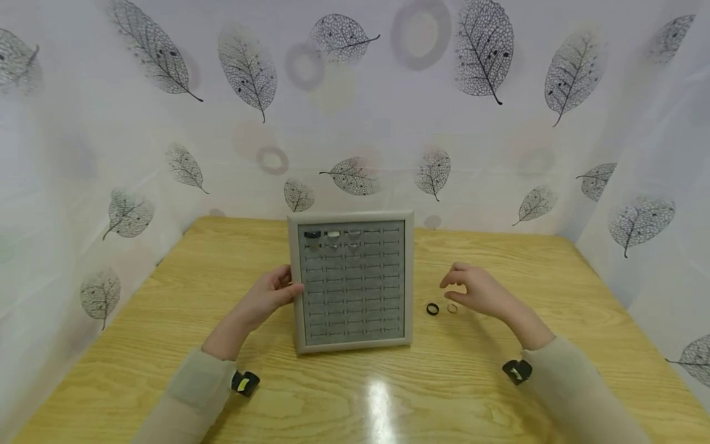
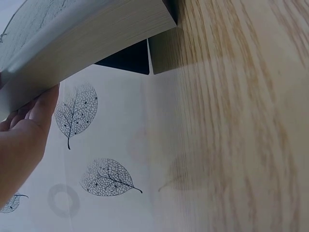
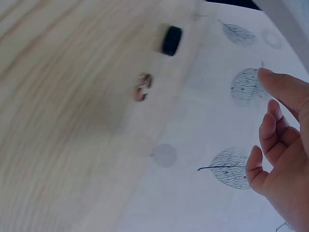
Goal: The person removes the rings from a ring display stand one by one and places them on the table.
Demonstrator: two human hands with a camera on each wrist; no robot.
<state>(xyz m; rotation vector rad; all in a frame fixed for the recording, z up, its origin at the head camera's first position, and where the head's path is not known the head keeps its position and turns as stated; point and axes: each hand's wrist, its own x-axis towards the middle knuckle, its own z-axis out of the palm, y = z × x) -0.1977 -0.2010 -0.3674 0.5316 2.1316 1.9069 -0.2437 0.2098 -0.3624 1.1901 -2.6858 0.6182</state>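
A grey ring tray (image 1: 352, 216) with rows of slots stands in the middle of the wooden table. Its top row holds a black ring (image 1: 313, 235) and two pale rings (image 1: 333, 236). My left hand (image 1: 285, 288) grips the tray's left edge, thumb on the rim; in the left wrist view its fingers (image 2: 34, 113) lie against the tray's side (image 2: 87, 34). My right hand (image 1: 455, 287) hovers right of the tray with loosely curled fingers (image 3: 270, 140), holding nothing. Just below it on the table lie a loose black ring (image 1: 432, 309) (image 3: 172, 40) and a small pale ring (image 1: 452, 308) (image 3: 143, 87).
The table (image 1: 166, 296) is boxed in at the back and both sides by a white leaf-print curtain (image 1: 355, 123). Each wrist carries a small black camera (image 1: 244, 383).
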